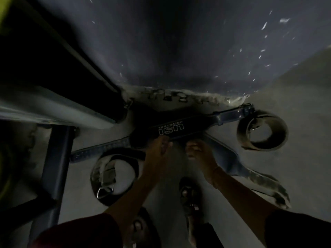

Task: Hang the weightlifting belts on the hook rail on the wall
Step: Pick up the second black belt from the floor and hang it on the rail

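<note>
Several weightlifting belts lie on the grey floor at the foot of a dark wall. A black belt with white "USI" lettering (172,128) stretches flat across the middle, its buckle end (246,108) at the right. My left hand (159,149) touches its near edge, fingers loosely curled. My right hand (198,151) hovers just right of it, fingers bent, over a second flat belt (231,163). A coiled belt (262,130) sits at the right, another coiled belt with a metal ring (112,178) at the left. No hook rail is in sight.
A dark metal frame (55,169) with a padded bench edge (53,108) fills the left side. My two feet in sandals (189,196) stand close behind the belts. The wall (179,51) rises directly ahead. The scene is dim.
</note>
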Demonstrator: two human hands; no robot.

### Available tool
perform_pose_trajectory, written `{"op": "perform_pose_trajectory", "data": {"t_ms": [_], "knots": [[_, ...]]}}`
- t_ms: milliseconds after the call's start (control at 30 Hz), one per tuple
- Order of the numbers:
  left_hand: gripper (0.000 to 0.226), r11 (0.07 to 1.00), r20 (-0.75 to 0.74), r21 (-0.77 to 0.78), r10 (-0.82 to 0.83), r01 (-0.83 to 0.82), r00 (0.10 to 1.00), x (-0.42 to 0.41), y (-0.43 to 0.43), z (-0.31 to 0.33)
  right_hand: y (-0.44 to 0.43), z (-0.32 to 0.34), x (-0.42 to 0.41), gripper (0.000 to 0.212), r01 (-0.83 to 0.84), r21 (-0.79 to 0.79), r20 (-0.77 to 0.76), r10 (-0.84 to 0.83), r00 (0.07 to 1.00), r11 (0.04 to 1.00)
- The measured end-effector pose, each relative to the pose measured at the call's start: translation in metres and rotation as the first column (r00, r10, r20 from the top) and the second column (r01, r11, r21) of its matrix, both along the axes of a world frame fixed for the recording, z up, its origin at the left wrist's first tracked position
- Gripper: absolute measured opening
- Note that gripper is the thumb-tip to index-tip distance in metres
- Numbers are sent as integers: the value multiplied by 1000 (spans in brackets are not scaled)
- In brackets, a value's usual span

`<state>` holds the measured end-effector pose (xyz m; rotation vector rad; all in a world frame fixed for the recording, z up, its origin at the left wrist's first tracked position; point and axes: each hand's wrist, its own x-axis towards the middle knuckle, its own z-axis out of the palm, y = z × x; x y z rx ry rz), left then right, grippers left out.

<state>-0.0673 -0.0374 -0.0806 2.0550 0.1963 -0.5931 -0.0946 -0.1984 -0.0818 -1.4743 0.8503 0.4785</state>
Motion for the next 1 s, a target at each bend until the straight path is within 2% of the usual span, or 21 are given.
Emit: {"op": "perform_pose_trajectory", "data": {"t_ms": [100,200,300,400,467,533,600,733,800,933,1000], "knots": [[31,998,-10,39,-49,49,999,16,-18,-74,-12,-86,17,15,70,34,-52,-68,996,997],[45,975,26,158,-160,154,987,30,-27,-136,-18,-154,37,15,253,110,-134,-238,962,961],[64,932,5,277,-246,235,969,46,-30,-181,-20,-198,52,50,392,156,-190,-362,913,907],[67,879,18,365,-337,307,941,65,-30,-215,-17,-228,65,81,516,149,-224,-480,848,843],[69,874,26,381,-336,301,942,78,-30,-234,-15,-244,71,88,616,95,-254,-579,775,782],[73,905,-3,338,-271,256,962,90,-33,-245,-16,-254,75,82,685,102,-269,-643,717,722],[76,913,-29,323,-254,250,967,97,-34,-250,-17,-255,76,71,709,166,-281,-657,700,685],[77,826,-32,489,-306,282,952,102,-38,-230,-21,-246,72,54,700,187,-233,-661,714,690],[73,808,22,532,-314,255,949,101,-44,-206,-21,-235,69,53,732,212,-203,-703,681,648],[64,870,33,444,-253,212,967,99,-56,-149,-18,-183,62,71,766,321,-203,-750,630,557],[60,893,50,388,-268,228,962,97,-61,-116,-21,-151,57,60,784,314,-195,-772,605,535]]}}
